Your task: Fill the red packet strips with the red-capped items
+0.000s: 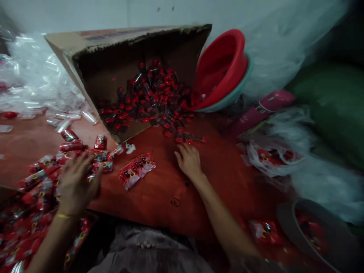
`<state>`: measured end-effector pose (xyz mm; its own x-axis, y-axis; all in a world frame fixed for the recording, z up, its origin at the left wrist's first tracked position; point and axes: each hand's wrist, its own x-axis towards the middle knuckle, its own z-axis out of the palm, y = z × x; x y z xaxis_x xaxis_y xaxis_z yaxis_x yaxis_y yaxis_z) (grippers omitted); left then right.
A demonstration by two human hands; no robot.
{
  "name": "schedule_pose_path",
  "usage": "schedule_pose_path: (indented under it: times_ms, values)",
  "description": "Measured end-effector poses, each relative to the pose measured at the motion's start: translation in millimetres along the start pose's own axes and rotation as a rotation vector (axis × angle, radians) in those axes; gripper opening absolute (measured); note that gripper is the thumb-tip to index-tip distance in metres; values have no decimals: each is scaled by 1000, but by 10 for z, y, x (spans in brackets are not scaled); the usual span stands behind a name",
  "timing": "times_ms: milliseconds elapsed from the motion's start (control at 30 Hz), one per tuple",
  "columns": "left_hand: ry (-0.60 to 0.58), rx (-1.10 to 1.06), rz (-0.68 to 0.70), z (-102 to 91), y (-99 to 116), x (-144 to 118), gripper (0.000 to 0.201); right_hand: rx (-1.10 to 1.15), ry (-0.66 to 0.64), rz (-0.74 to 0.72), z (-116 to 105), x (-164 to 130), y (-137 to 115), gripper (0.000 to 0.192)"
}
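Head view: we're looking down over a red-brown table [159, 193], both our hands out in front.
Right hand: our right hand [189, 161] lies flat-ish on the table, fingers loosely spread and pointing up toward the box; nothing gripped as far as we can see.
Nearest thing: a few red-capped tubes [189, 138] that spilled out sit just past those fingertips, lying roughly left to right, so across the reach. Right hand is clearly the closer one.
Source: the cardboard box [119, 68] is tipped on its side, mouth facing us, with a heap of the same tubes inside.
Left hand: our left hand [75, 182] is blurred, palm down, fingers splayed over the red packets [36, 185] piled at the left; whether it's pinching one, we can't tell.
Between the hands: one strip of packets [137, 170] lies angled on bare wood.
Room: open tabletop between hands and box; a red basin [220, 66] leans just right of the box, plastic bags [284, 151] crowd the right edge.
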<state>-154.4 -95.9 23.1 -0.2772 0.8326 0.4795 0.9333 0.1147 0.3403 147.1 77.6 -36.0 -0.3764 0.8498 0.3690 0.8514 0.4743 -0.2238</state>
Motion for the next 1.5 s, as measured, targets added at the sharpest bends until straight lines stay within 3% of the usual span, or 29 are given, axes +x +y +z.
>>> schedule_pose_path:
  times_ms: [100,167,300,467,567,800,967,1067,1200,1300,1367,1500]
  values:
    - [-224,13,192,481,379,113,43,-148,-89,50,131,446,51,51]
    - [-325,11,267,779,538,150,42,-170,-171,70,231,557,84,53]
    - [-439,12,299,1092,647,139,35,-181,-194,53,276,288,90,54]
    - [-430,3,291,1058,695,77,24,-163,-158,2,109,-313,18,52]
    - [-440,-41,285,1037,733,65,22,-161,-142,12,53,-516,-22,52]
    - [-395,-47,166,1147,811,6,20,-78,-59,-50,-49,-663,-237,47]
    - [-340,-22,233,1279,750,-58,23,46,75,-165,-82,-670,-426,41]
    - [-270,-37,187,1208,761,-72,25,227,152,-207,-77,-697,-532,35]
    - [-122,-104,121,932,900,-83,29,638,4,67,-60,-731,-734,34]
    - [-102,-206,102,758,1022,-114,29,995,-89,328,-12,-719,-920,28]
    - [-124,-316,65,699,1075,-141,28,1172,-41,448,20,-698,-1008,25]
    - [-169,-666,-146,720,1106,-131,36,1208,97,456,14,-663,-1032,28]
